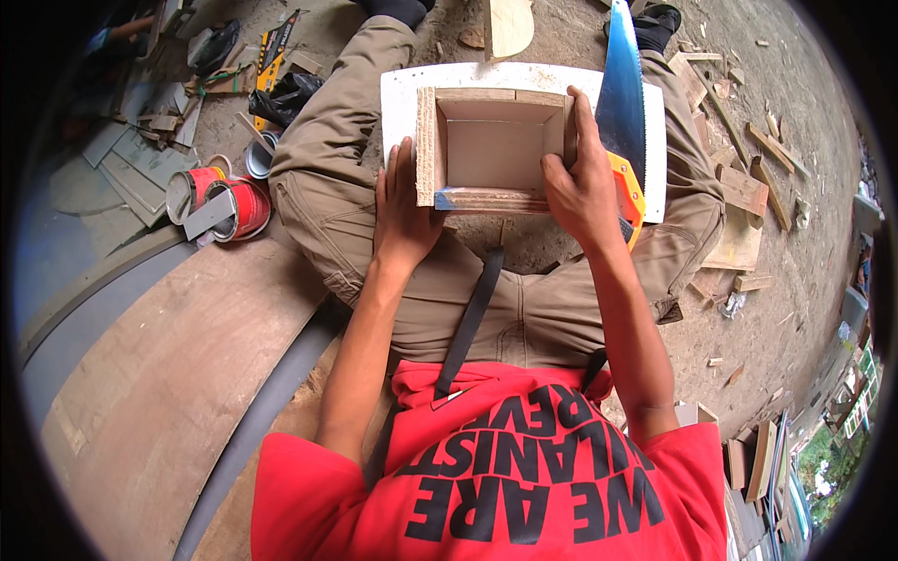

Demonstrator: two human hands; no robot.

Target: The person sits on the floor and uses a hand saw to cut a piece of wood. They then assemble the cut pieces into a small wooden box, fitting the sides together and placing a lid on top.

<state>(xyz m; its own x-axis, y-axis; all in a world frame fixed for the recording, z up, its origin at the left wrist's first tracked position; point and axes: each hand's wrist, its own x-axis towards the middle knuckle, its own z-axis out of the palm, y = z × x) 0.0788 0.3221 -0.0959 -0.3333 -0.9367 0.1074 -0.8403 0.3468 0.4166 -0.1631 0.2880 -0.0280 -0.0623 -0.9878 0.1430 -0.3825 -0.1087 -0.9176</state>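
Note:
A small open-topped wooden box [493, 200] with a pale inner floor lies between my hands, on a white board [401, 97]. My left hand [404, 208] lies along the box's left side, fingers stretched forward against the rough-edged wall and the palm at the near corner. My right hand [584, 194] grips the right wall, thumb bent over the inner edge and fingers along the outside. Blue marks the near left corner of the box. A handsaw [625, 103] with a blue blade and orange handle rests on the board, just right of my right hand.
Red paint cans [245, 211] stand left of my leg, near a black plastic bag [285, 98] and a yellow-black handsaw [271, 61]. Wood offcuts [744, 190] litter the ground at right. A pale wooden piece [508, 30] lies beyond the board. A large curved panel [178, 365] spreads at lower left.

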